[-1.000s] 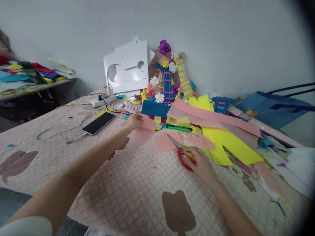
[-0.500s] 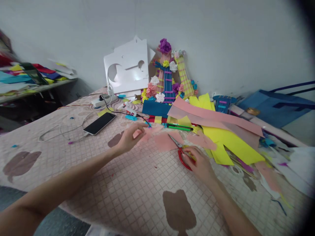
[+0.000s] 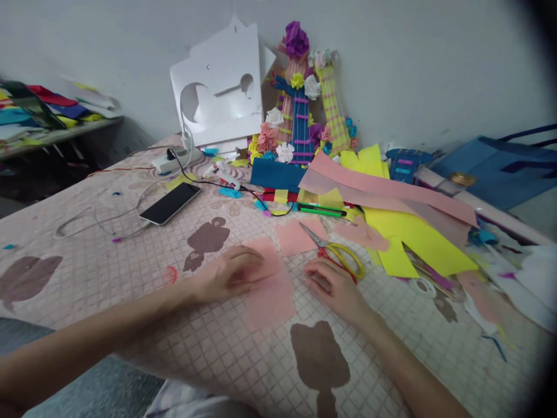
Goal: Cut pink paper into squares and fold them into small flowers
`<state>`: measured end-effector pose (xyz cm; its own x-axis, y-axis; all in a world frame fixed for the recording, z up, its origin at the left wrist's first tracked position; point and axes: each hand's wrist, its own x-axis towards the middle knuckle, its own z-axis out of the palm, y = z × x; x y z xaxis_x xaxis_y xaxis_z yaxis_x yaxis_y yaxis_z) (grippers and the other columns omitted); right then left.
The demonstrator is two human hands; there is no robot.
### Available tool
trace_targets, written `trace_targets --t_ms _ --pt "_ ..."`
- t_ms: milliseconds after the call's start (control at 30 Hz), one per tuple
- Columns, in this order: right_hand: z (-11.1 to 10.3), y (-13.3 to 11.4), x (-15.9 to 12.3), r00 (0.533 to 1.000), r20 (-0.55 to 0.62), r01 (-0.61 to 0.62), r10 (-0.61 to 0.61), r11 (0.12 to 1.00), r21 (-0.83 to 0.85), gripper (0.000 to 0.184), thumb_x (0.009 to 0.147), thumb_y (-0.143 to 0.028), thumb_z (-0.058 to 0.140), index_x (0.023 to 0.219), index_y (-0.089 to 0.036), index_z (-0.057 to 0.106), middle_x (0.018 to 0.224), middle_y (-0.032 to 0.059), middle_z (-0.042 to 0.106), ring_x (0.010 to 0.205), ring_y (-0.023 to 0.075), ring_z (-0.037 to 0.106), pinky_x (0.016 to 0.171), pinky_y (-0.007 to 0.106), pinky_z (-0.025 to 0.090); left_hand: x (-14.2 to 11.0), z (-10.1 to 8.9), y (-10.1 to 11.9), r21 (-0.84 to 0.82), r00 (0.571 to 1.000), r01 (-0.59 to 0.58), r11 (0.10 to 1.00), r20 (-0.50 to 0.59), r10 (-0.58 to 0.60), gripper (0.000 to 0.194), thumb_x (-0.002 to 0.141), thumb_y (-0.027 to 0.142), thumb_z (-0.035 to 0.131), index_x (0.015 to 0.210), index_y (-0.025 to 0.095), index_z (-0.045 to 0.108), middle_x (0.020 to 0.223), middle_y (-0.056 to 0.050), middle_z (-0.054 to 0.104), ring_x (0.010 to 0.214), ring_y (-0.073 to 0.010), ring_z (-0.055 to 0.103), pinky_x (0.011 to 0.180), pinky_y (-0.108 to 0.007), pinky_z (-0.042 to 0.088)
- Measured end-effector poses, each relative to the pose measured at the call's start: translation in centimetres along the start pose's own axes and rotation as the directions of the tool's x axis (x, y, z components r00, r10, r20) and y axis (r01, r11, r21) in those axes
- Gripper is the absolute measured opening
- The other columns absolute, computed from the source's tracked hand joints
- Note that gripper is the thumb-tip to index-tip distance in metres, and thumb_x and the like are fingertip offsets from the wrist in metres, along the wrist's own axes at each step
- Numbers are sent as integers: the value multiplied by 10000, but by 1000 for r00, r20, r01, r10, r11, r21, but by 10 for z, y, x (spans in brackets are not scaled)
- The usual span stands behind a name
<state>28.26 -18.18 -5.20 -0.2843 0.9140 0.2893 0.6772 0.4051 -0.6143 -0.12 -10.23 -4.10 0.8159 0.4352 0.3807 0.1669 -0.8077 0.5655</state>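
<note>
My left hand (image 3: 241, 270) is closed on the edge of a thin pink paper piece (image 3: 270, 305), which lies on the table in front of me. A second pink layer shows beside its fingers. My right hand (image 3: 333, 287) is empty, its fingers slightly curled and apart, just right of that paper. Right behind it lie scissors (image 3: 333, 251) with one red and one yellow handle, blades nearly shut and pointing away to the left. Under the blade tips is another pink paper square (image 3: 296, 238). More pink scraps (image 3: 363, 233) lie right of the scissors.
A green cutter (image 3: 322, 210), yellow sheets (image 3: 391, 255) and long pink strips (image 3: 391, 194) lie behind. A phone (image 3: 170, 203) with a cable and a glue gun (image 3: 223, 174) are at left. Paper-flower decorations (image 3: 300, 128) and white foam board (image 3: 217, 87) lean on the wall.
My right hand has let go of the scissors, which now lie on the table. My left hand has drawn pink paper nearer to me. The view has tilted down a little.
</note>
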Motion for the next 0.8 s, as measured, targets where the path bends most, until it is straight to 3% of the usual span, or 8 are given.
trace_targets --t_ms 67,200,333,433,500,600,667,800 --pt "2 -9 2 998 50 31 -32 999 14 179 851 -177 547 1024 -224 540 1019 52 596 931 167 580 808 303 492 3 -1 -2 51 1000 4 999 26 -6 369 832 337 604 1163 182 548 1133 -125 615 1078 -240 563 932 -402 466" --pt "6 -26 11 961 258 127 -101 988 -86 315 775 -88 559 1059 -223 533 1099 66 569 1030 204 540 870 356 471 3 -7 -2 45 975 -81 996 210 70 374 835 343 605 1180 206 564 1177 -116 614 1154 -250 520 1007 -414 407" --pt "15 -30 17 949 281 206 -144 956 -208 173 808 -80 493 905 -207 558 988 70 576 926 208 556 799 369 482 -4 -10 -6 61 972 -41 997 235 25 363 858 318 578 1205 212 557 1219 -116 595 1175 -244 514 1010 -408 408" --pt "22 -24 19 973 190 165 -134 973 -159 133 857 -110 450 856 -207 541 930 58 578 883 193 558 781 348 474 -9 -8 -12 46 985 23 999 169 -30 345 867 297 562 1198 199 552 1226 -114 584 1173 -225 521 994 -373 431" --pt "23 -19 19 990 116 91 -85 994 -53 138 848 -98 445 852 -206 532 917 47 580 855 172 564 750 309 474 -11 -8 -16 45 995 74 996 66 -77 328 869 273 547 1185 187 548 1221 -114 583 1154 -214 536 972 -351 450" --pt "19 -16 17 999 38 -8 5 996 88 137 824 -95 452 861 -204 525 862 28 580 754 142 561 631 250 466 -12 -9 -21 89 976 209 974 -78 -202 271 850 242 540 1111 174 568 1128 -99 624 1049 -205 591 895 -335 487" --pt "14 -17 15 997 80 -9 0 994 113 159 804 -97 474 905 -206 530 902 33 590 775 142 569 639 249 477 -10 -11 -23 118 951 297 947 -122 -283 237 836 236 540 1060 173 584 1040 -82 646 937 -191 621 815 -318 508" --pt "11 -25 11 960 250 138 -130 990 -18 337 761 -70 528 1062 -220 534 1171 72 559 1066 201 536 907 365 462 -7 -13 -29 51 904 410 911 -161 -397 210 828 252 530 1007 166 600 951 -65 648 751 -138 622 653 -251 511"
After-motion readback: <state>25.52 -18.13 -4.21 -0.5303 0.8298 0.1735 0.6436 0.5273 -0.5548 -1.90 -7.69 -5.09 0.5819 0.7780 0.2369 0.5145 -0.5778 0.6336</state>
